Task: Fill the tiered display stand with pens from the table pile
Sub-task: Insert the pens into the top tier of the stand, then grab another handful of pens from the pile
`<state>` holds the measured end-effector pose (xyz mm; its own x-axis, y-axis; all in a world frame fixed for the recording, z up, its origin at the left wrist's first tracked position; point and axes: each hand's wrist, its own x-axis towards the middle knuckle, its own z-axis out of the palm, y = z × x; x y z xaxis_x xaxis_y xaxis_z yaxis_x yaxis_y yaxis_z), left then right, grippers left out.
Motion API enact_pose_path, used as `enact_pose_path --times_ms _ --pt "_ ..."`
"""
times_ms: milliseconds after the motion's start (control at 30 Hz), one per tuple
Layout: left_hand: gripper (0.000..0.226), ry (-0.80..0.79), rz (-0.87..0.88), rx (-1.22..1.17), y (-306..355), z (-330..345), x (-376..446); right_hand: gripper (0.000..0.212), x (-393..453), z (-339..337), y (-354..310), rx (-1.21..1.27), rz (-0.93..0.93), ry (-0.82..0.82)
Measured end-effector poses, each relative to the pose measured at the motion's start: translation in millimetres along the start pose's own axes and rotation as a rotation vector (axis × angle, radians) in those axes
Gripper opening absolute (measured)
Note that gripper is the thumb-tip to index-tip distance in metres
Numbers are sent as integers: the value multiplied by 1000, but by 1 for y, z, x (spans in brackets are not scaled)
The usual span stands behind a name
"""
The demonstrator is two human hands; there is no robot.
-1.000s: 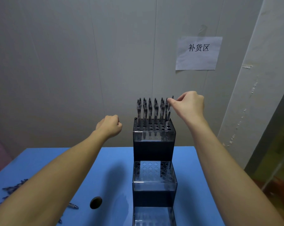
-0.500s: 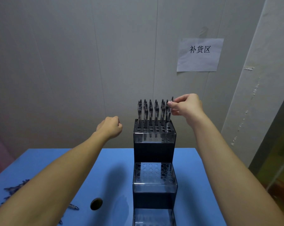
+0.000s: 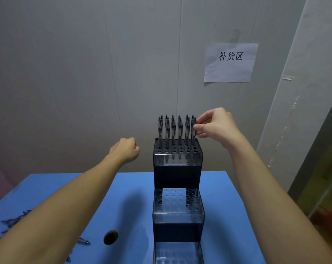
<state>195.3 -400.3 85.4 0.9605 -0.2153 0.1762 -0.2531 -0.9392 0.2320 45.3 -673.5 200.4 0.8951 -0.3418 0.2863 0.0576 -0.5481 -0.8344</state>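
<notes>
A dark tiered display stand (image 3: 177, 174) rises in steps from the blue table (image 3: 222, 216). Its top tier holds several dark pens (image 3: 172, 128) upright in the back rows; the front holes are empty. My right hand (image 3: 212, 126) pinches the rightmost pen (image 3: 193, 130) near its top, with the pen standing in a hole at the tier's right side. My left hand (image 3: 126, 149) hovers as a fist left of the top tier; I cannot tell whether it holds anything. The middle tier (image 3: 178, 201) shows empty holes. The pen pile (image 3: 14, 221) lies at the table's left edge.
A single pen (image 3: 84, 241) lies beside my left forearm, next to a dark round hole (image 3: 110, 237) in the table. A paper sign (image 3: 230, 62) hangs on the grey wall behind. The lowest tier (image 3: 177, 253) sits at the bottom edge.
My right hand has lowered the rightmost pen a little into the top tier and drawn back slightly to the right. My left fist has stayed in place.
</notes>
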Motion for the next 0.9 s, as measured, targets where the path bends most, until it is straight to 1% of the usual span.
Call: enact_pose_path --times_ms 133,200,267,333,433,533,700,800,900 --pt "17 -2 -4 18 -1 -3 -4 16 -3 -5 0 -104 -15 0" --pt "17 -3 -13 18 -3 -6 -7 19 -7 -8 -6 -162 -62 39" --pt "18 -1 -23 21 -4 -12 -11 22 -12 -10 -18 -208 -134 100" --pt "19 14 -28 28 -7 -20 -18 21 -12 -10 -32 -231 -213 157" --pt "21 51 -50 54 -13 -38 -29 16 -7 1 -57 -257 -387 172" --pt "23 103 -91 74 -25 -58 -46 20 -9 32 -86 -342 -550 73" --pt "24 157 -174 100 -53 -89 -83 23 -43 103 -110 -548 -744 -186" --pt "23 188 -202 109 -73 -100 -110 26 -65 143 -105 -603 -747 -297" --pt "20 163 -222 129 -100 -102 -142 30 -88 185 -93 -652 -697 -417"
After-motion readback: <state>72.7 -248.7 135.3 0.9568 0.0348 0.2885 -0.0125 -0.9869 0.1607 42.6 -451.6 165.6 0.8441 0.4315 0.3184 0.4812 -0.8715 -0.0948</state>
